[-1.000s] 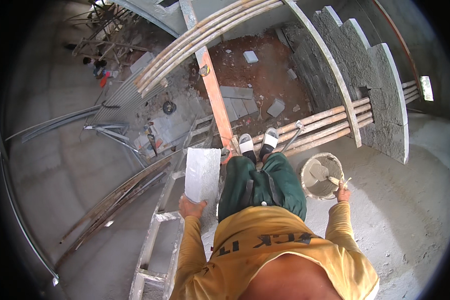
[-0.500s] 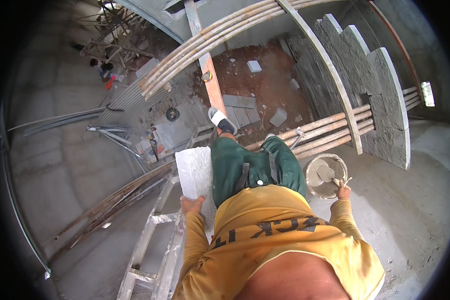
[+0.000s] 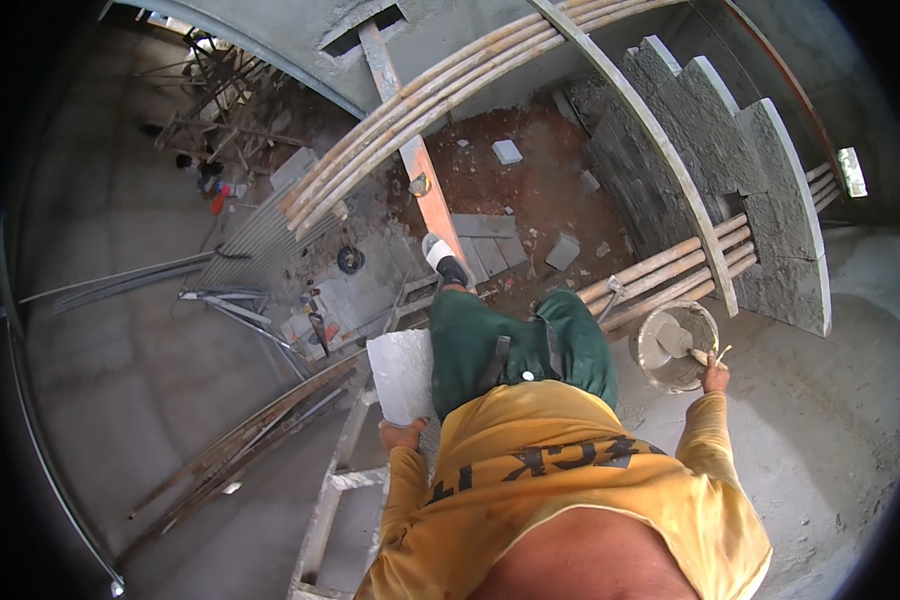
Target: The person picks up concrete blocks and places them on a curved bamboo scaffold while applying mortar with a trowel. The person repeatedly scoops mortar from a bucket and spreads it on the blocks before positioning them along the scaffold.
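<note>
From far away I watch two bare hands, and I use the bucket (image 3: 649, 360) as my mark. The right hand (image 3: 715, 376) is at the bucket's right edge. Its fingers look curled, pinching the pale handle of a small tool (image 3: 704, 357) that reaches into the wet gray mix (image 3: 673, 340). The left hand (image 3: 404, 436) is well to the left of the bucket. It grips the near end of a white block (image 3: 401, 375); most of its fingers are hidden, so I cannot tell how they lie. The block is left of the bucket, just beside the green pants (image 3: 525, 345).

How far along? Past the bucket, to the right, a wall (image 3: 785, 230) of gray blocks is up, but its edge goes in steps, so I'd say it is only part made. The white block is not on it yet. There is mix left in the bucket.

The floor (image 3: 800, 440) around the bucket is gray and rough. Long poles (image 3: 660, 262) lie just past the bucket. Farther past it, to the left, one foot (image 3: 436, 253) is on or just over an orange plank (image 3: 433, 205); the other is hidden. Red dirt (image 3: 540, 130) lies well beyond the bucket, and a pale ladder (image 3: 320, 520) stands left of it.
</note>
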Motion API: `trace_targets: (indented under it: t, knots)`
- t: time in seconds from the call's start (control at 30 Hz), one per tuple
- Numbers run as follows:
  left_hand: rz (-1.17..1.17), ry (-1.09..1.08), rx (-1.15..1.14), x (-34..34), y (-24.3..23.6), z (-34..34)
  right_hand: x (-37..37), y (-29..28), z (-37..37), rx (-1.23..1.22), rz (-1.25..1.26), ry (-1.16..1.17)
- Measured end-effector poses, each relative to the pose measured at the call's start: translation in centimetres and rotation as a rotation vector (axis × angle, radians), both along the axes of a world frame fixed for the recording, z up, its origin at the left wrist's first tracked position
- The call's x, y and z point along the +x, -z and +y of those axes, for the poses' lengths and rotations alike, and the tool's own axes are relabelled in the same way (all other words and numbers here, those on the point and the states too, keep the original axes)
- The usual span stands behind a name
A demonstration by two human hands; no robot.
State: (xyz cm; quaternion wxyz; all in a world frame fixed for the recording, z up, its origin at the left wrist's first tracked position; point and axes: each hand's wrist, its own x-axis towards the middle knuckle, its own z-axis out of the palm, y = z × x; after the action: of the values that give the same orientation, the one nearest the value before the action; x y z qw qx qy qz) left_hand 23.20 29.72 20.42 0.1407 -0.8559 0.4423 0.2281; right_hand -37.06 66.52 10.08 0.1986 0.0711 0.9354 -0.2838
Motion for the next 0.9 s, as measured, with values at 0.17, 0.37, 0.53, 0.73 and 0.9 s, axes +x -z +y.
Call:
trace_targets:
  t: [0.17, 0.37, 0.53, 0.73, 0.9]
  knots:
    - [0.226, -0.046, 0.063, 2.0, 1.9, -4.8, 0.6, -0.4, -4.4, -0.032, -0.006, 0.056]
    - [0.041, -0.054, 0.097, 2.4, 1.9, -10.3, 0.8, -3.3, -11.7, -0.036, -0.058, 0.090]
    - [-0.006, -0.047, 0.178, 1.8, 1.0, -16.8, 1.3, -6.2, -20.4, 0.045, -0.025, 0.031]
    - [-0.002, -0.043, 0.194, 3.1, 1.7, -22.5, 1.6, -7.0, -30.5, 0.007, -0.034, -0.051]
    - [-0.016, -0.049, 0.189, 4.6, 3.6, -26.5, -0.5, -6.3, -36.6, 0.201, 0.034, -0.173]
